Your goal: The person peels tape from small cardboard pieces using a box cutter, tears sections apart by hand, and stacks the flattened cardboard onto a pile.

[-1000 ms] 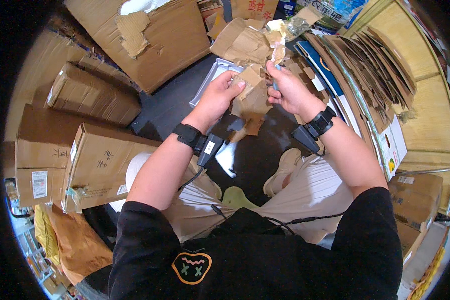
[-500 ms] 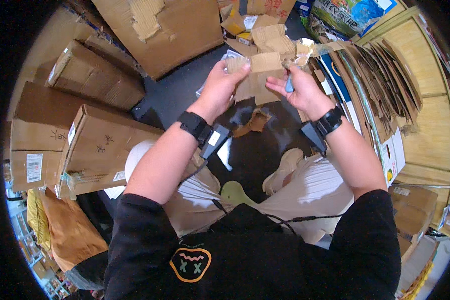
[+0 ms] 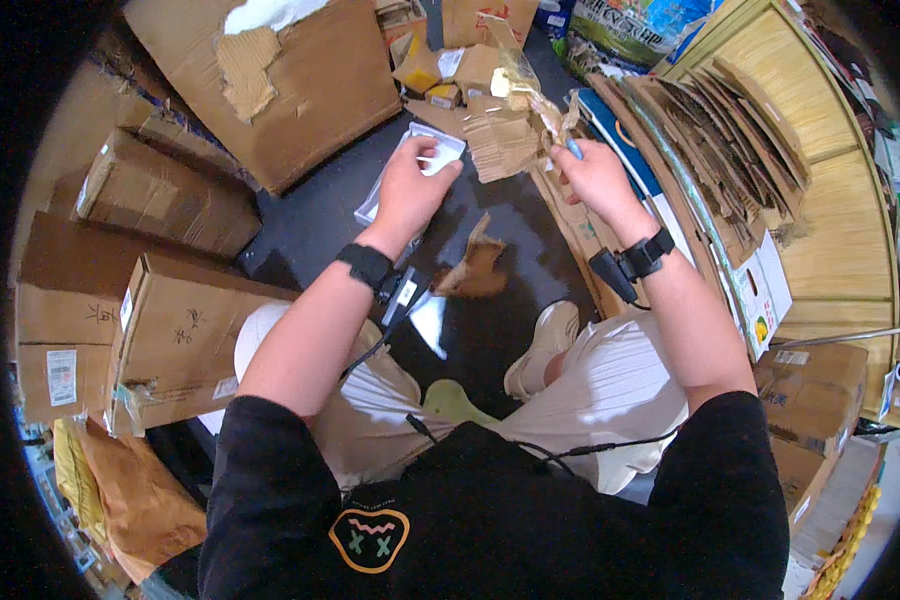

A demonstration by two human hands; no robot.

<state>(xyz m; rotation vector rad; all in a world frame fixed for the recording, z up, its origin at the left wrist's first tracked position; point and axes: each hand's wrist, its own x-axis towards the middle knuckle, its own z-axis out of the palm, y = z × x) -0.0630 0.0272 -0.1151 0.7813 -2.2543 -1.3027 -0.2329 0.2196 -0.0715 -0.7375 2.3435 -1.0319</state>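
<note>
My left hand is over a shallow white tray-like box on the dark floor, thumb and fingers apart with white showing between them. Whether it touches the box I cannot tell. Closed fingers of my right hand grip a crumpled strip of packing tape with torn bits stuck to it. A small blue object, mostly hidden, pokes out of the same hand. Beyond both hands lies a torn cardboard piece. Nearer me, a brown cardboard scrap rests on the floor.
A large cardboard box stands at the far left, with more boxes along the left side. Flattened cardboard sheets lean against a wooden cabinet at right. Colourful bags lie at the back.
My left hand has let go of the cardboard and moved left to the white box. My right hand has lost touch with the cardboard piece, which now lies farther off; the tape hangs from it.
</note>
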